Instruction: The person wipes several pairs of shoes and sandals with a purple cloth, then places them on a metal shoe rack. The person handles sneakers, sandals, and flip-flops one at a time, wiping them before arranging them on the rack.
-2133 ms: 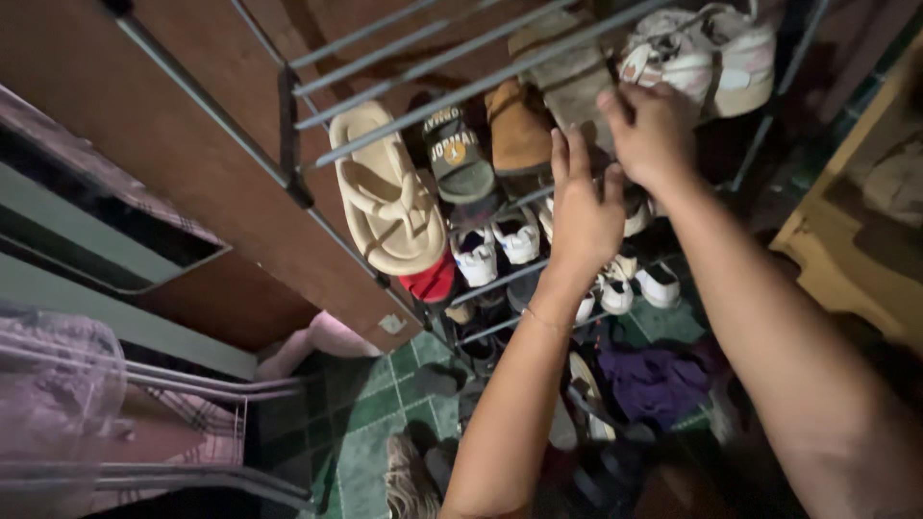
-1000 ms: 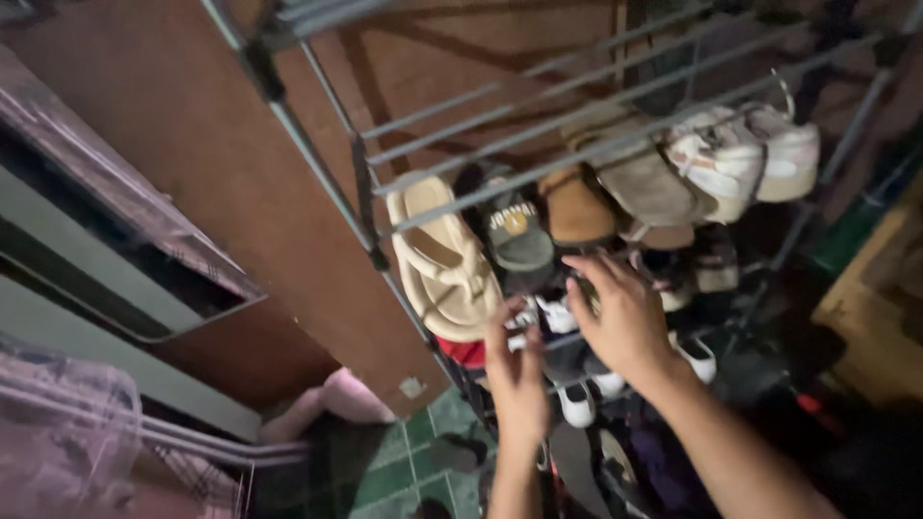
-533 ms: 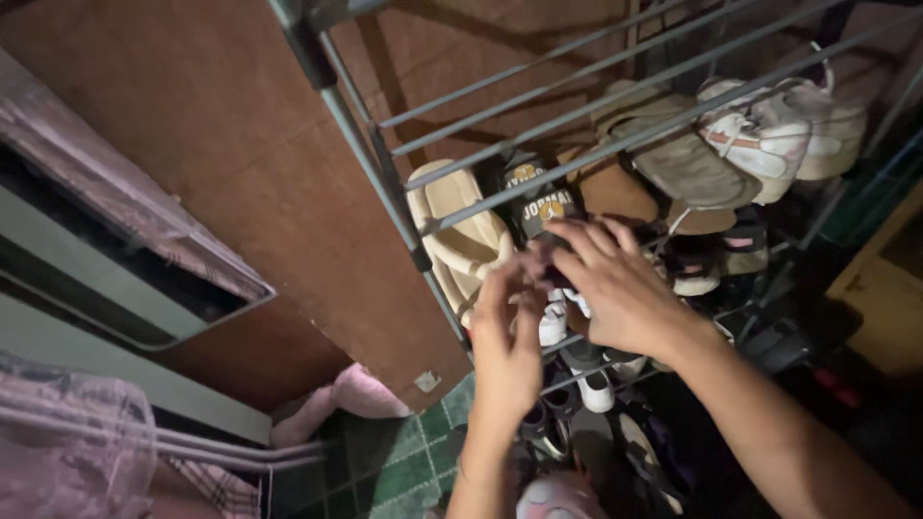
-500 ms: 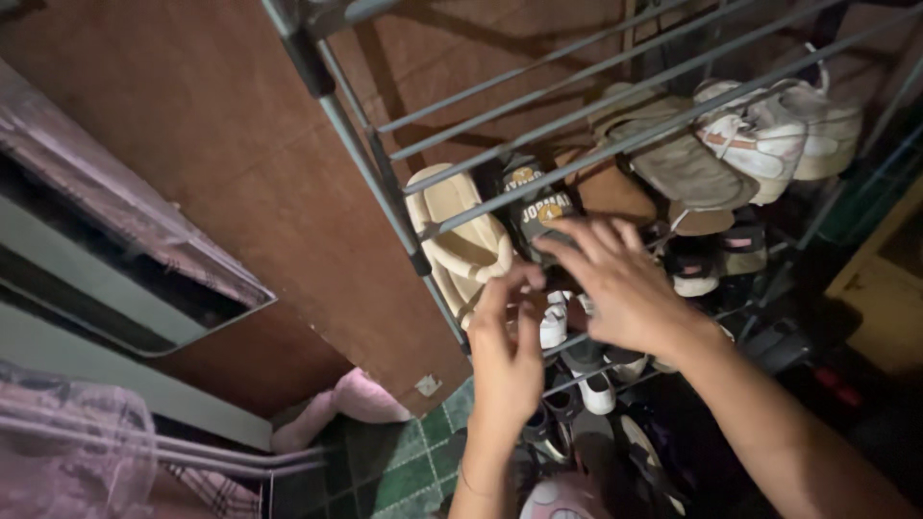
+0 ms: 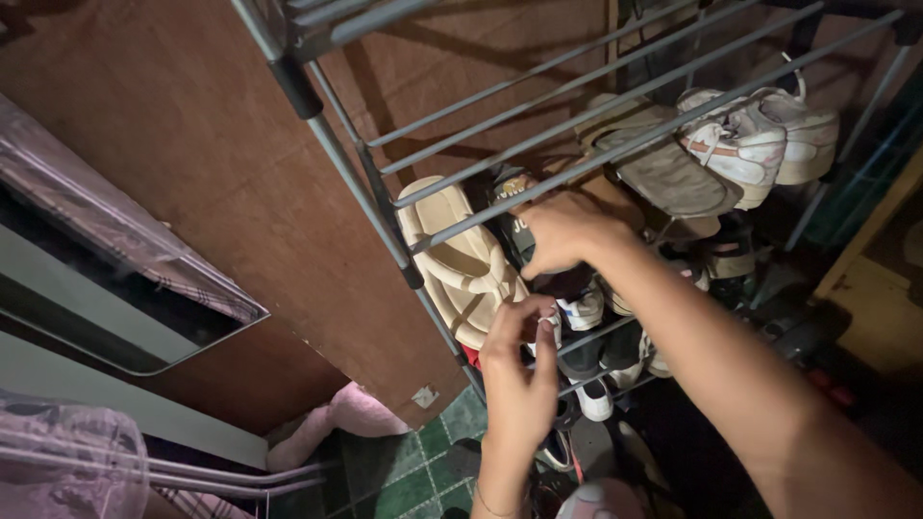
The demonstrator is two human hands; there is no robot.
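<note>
- The right hand [image 5: 567,231] has gone deeper into the shoe rack [image 5: 385,207] than half a second ago: then its fingers lay spread over the dark slide sandal [image 5: 514,226], now they are curled round the sandal's strap and toe end, closed on it.
- The left hand [image 5: 519,370] has dropped a little lower and sits just below the right one, thumb and fingertips pinched on the edge of a small white sneaker [image 5: 577,309] on the shelf beneath; how firm that hold is I cannot tell.
- The dark slide sandal lies on the second shelf, just beside the cream sandal [image 5: 461,264], mostly hidden under the right hand.
- The round yellow badge and pale lettering on the dark sandal's strap, plain to see before, are now largely covered by the fingers.
- A small pale square tag [image 5: 420,396] sits at the lower corner of the brown board [image 5: 192,154] left of the rack.
- The rack is thin grey metal tubing with dark joints, its shelves open bars.
- The cream sandal looks like thick moulded foam with broad crossed straps; a tan flat shoe [image 5: 663,173] and scuffed white laced sneakers [image 5: 760,135] lie on the same shelf.
- Green patterned tiles [image 5: 404,471] cover the floor, with something soft and pink [image 5: 332,428] against the board.
</note>
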